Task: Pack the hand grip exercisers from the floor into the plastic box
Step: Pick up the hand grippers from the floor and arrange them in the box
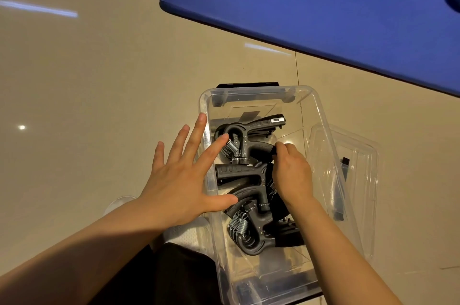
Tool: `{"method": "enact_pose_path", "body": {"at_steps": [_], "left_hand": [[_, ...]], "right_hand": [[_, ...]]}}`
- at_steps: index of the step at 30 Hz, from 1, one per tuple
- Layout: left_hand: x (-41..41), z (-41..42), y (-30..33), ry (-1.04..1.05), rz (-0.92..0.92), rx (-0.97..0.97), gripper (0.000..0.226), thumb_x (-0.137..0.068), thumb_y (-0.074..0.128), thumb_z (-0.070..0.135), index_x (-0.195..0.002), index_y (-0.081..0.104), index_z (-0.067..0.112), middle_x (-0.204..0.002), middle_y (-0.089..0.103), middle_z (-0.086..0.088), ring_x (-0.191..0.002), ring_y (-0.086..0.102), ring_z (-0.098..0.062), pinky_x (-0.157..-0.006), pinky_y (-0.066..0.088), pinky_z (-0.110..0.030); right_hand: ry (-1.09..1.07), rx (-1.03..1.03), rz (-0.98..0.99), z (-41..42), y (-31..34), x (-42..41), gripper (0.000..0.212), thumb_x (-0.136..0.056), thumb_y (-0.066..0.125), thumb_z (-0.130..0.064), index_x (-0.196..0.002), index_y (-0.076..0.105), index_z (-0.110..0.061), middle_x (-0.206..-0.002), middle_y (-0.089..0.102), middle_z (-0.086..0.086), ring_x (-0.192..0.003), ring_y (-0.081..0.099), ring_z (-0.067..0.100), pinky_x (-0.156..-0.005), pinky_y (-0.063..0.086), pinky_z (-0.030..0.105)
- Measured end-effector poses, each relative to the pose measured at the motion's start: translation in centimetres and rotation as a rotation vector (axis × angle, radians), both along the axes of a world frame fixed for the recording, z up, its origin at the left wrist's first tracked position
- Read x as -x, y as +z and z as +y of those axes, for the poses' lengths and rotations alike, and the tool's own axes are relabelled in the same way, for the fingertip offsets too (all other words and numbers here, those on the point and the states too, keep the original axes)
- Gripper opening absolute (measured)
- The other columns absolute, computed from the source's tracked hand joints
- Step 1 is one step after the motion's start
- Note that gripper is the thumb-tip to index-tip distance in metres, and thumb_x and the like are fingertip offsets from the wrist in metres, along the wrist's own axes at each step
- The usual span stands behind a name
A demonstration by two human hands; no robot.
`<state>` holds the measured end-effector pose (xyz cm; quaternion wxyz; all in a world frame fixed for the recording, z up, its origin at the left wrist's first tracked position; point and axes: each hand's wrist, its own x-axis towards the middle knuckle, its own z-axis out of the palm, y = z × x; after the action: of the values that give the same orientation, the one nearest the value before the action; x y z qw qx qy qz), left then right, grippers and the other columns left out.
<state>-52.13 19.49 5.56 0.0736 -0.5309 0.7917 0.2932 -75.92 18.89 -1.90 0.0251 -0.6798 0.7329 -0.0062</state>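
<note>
Hands in the box
Right hand (pixel 291 170) grips a black exerciser (pixel 258 149) inside the clear plastic box (pixel 321 110); left hand (pixel 181 175) splayed over its rim.

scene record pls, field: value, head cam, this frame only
box: clear plastic box on tiled floor, lid off
contents: black hand grip exercisers piled inside
left hand: open, fingers spread over box's left wall
right hand: inside box, grip closed on an exerciser handle
lid: clear lid on floor, right of box
exercisers on floor: none visible
other: blue mat beyond box
</note>
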Motion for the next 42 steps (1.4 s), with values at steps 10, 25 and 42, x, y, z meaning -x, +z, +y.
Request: {"method": "enact_pose_path", "body": {"at_steps": [10,25,42], "left_hand": [[0.0,0.0,0.0,0.003,0.000,-0.012,0.098,-0.048,0.011,0.090,-0.124,-0.040,0.053,-0.129,-0.059,0.011,-0.134,-0.035,-0.018,-0.110,-0.008,-0.052],[0.0,0.0,-0.1,0.016,0.026,-0.003,0.097,-0.049,0.012,0.090,-0.123,-0.039,0.054,-0.129,-0.058,0.012,-0.134,-0.035,-0.018,-0.110,-0.008,-0.052],[-0.3,-0.2,0.4,-0.055,-0.069,-0.017,0.099,-0.044,0.003,0.097,-0.125,-0.036,0.055,-0.131,-0.057,0.010,-0.138,-0.030,-0.021,-0.110,-0.006,-0.057]], "right_hand": [[0.097,-0.050,-0.162,0.4,-0.5,0.0,0.023,-0.084,0.061,0.002,-0.106,0.060,-0.003,-0.101,0.063,0.017,-0.065,0.057,0.032,-0.053,0.033,0.026],[0.195,-0.243,-0.149,-1.7,2.3,0.3,0.074,-0.087,0.063,-0.028,-0.148,0.023,-0.016,-0.154,0.020,0.012,-0.141,0.019,0.028,-0.110,0.028,0.035],[-0.083,-0.287,-0.535,6.8,8.0,-1.0,0.073,-0.089,0.061,-0.036,-0.148,0.019,-0.025,-0.154,0.021,-0.005,-0.140,0.021,0.010,-0.110,0.019,0.022]]}}
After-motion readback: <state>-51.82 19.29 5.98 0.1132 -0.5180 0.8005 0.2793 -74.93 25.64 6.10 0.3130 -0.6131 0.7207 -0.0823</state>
